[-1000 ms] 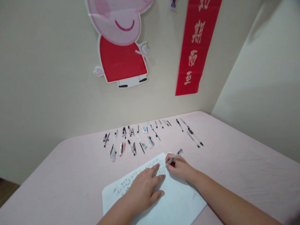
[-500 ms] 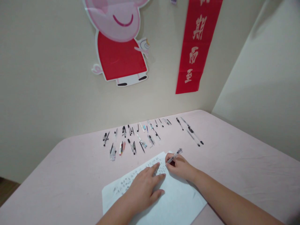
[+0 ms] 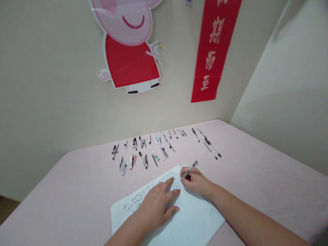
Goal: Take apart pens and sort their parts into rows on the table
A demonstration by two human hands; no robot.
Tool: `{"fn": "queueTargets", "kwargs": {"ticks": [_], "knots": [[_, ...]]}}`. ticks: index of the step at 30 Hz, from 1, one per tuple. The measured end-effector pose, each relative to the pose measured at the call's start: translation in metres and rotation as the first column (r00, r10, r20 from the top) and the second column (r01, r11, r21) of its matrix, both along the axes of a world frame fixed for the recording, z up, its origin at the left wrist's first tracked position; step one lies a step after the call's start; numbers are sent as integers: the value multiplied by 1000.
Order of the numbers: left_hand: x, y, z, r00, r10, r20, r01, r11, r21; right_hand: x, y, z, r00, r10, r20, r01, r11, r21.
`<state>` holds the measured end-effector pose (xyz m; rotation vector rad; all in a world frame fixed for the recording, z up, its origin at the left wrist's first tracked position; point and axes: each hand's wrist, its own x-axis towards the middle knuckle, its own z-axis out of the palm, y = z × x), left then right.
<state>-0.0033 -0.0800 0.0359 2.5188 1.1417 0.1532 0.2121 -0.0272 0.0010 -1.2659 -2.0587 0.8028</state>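
Observation:
A sheet of white paper [image 3: 197, 218] lies at an angle on the pink-covered surface, with rows of dark handwriting along its upper part. My left hand [image 3: 160, 205] rests flat on the sheet, fingers spread, covering some of the writing. Near the sheet's upper right edge, my right hand [image 3: 193, 179] grips a clear-barrelled pen [image 3: 191, 167] with its top end slanting up to the right. The pen's tip is hidden behind my fingers, so I cannot tell whether it touches the paper.
Beyond the paper, several pens and pen parts [image 3: 144, 160] lie in small groups on the pink cover [image 3: 64, 198]. More pens [image 3: 210, 150] lie apart at the right. On the wall behind hang a pink pig cutout [image 3: 132, 63] and a red banner [image 3: 215, 51].
The view has shifted very slightly. Both hands, the pen and the paper keep nearly the same places relative to each other.

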Motion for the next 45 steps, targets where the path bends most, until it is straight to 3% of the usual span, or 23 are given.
{"fn": "queueTargets", "kwargs": {"ticks": [23, 38, 45], "knots": [[0, 0, 1, 1000, 4, -11, -5, 1000, -18, 0, 2, -2, 1000, -29, 10, 29, 999, -13], [0, 1, -1, 999, 14, -32, -14, 1000, -23, 1, 2, -3, 999, 19, -30, -19, 1000, -17], [-1, -1, -1, 1000, 10, -29, -10, 1000, -14, 1, 2, -4, 1000, -11, 20, 10, 1000, 29]]}}
